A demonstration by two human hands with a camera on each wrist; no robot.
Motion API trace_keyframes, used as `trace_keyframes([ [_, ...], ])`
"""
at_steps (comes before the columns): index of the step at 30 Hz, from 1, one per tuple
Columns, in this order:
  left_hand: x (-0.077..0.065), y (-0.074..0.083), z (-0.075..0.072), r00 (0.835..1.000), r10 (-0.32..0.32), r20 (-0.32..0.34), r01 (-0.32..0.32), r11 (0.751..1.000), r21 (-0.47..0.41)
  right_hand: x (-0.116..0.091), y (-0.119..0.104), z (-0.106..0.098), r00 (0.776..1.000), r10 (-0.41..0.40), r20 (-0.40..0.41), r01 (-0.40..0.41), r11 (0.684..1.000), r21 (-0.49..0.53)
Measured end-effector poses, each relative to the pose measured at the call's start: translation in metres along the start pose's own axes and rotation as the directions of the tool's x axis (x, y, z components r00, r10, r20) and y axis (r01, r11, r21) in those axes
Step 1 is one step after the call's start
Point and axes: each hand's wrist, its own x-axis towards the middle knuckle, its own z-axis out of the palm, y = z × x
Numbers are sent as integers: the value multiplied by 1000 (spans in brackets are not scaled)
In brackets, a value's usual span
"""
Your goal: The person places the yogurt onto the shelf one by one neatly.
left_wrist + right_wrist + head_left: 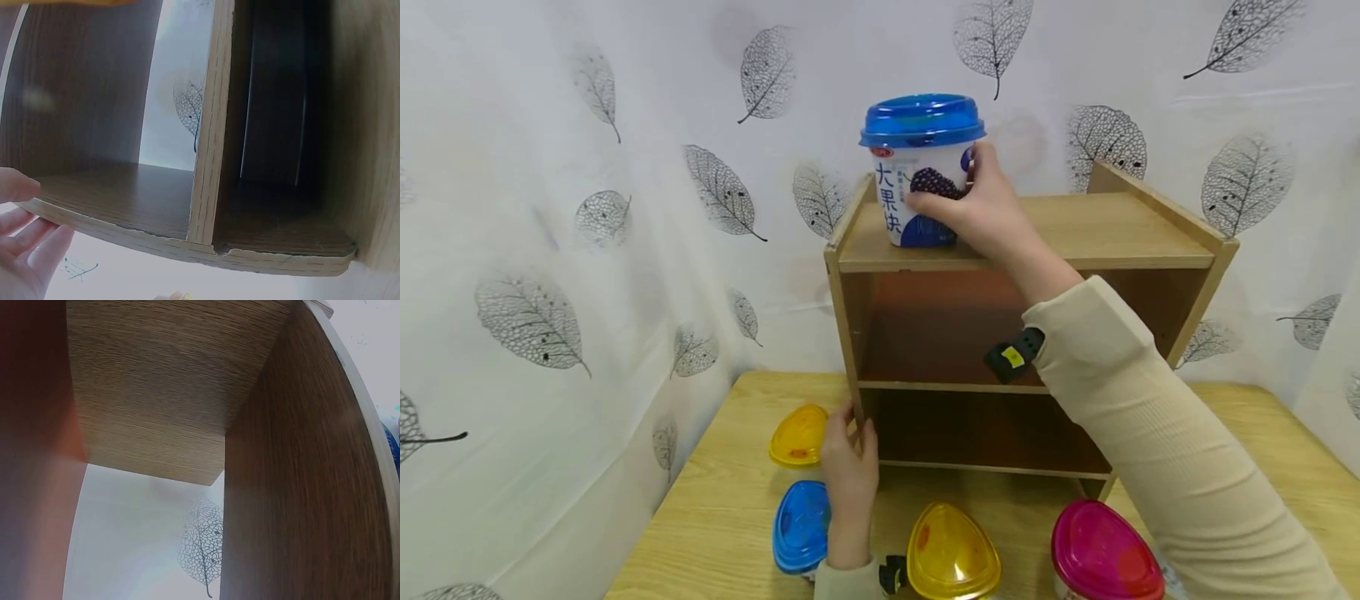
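A white yogurt cup (891,179) with a blue domed lid and a blackberry print stands upright at the top left of a small wooden shelf unit (1075,225). My right hand (996,208) grips it from the right, thumb across the front. Whether its base touches the top board, I cannot tell. Lower down, my left hand (850,471) holds the front edge of the unit's left side panel. In the left wrist view, the thumb and fingers of that hand (31,250) lie on either side of the panel edge. The right wrist view shows mostly the unit's inside (169,381).
Several lidded cups stand on the wooden table (692,517): a yellow-lidded cup (799,435) and a blue-lidded cup (801,525) beside the left hand, another yellow-lidded cup (953,550) and a magenta-lidded cup (1105,550) in front of the unit. Leaf-patterned curtain (625,125) hangs behind.
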Motion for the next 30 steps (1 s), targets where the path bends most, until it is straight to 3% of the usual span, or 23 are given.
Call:
trace_keyframes([
  [26, 2, 1, -2, 1000, 11, -5, -11, 1000, 4, 0, 0, -1, 1000, -20, 16, 19, 1000, 25],
  [30, 2, 0, -2, 1000, 12, 4, -12, 1000, 12, -1, 1, -2, 1000, -21, -13, 21, 1000, 11],
])
